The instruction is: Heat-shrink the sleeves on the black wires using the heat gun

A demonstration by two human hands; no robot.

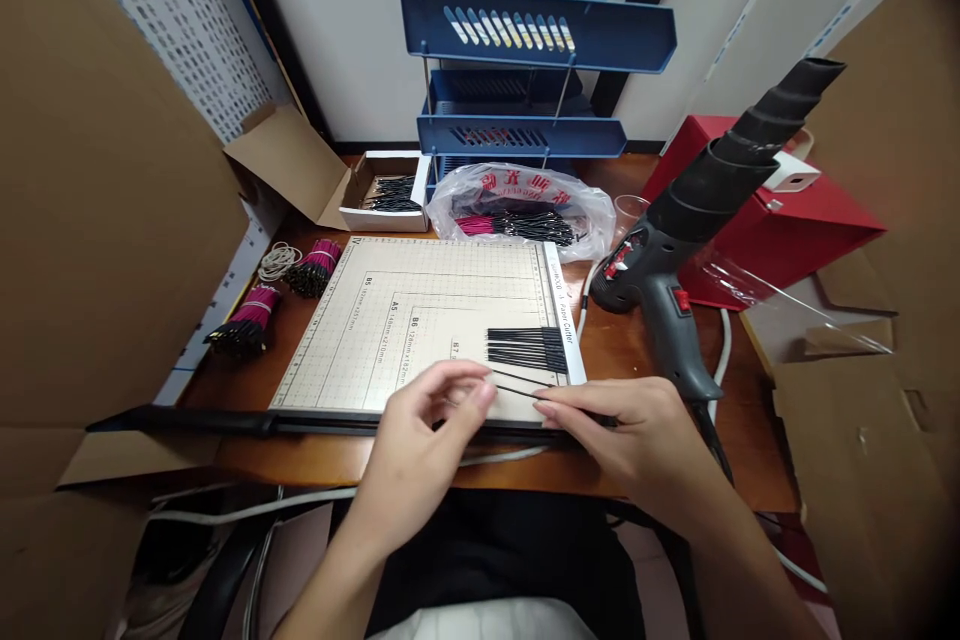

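My right hand (637, 430) pinches a thin black wire (519, 392) between thumb and fingertips, over the front right corner of a paper cutter board (352, 350). The wire's left end meets the closed thumb and fingertips of my left hand (420, 445); its very tip is hidden there. Just beyond, several black wires (526, 348) lie side by side in a row, their right ends against the cutter's white edge strip (568, 330). One more black wire lies slantwise between this row and my hands.
A grey heat gun (660, 260) stands at right, before a red box (817, 220). Behind the board are a plastic bag (600, 210) of wires, a small white box (382, 220) and a blue rack (517, 135). Pink-and-black bundles (251, 315) lie at left, near the cutter's black handle (187, 417).
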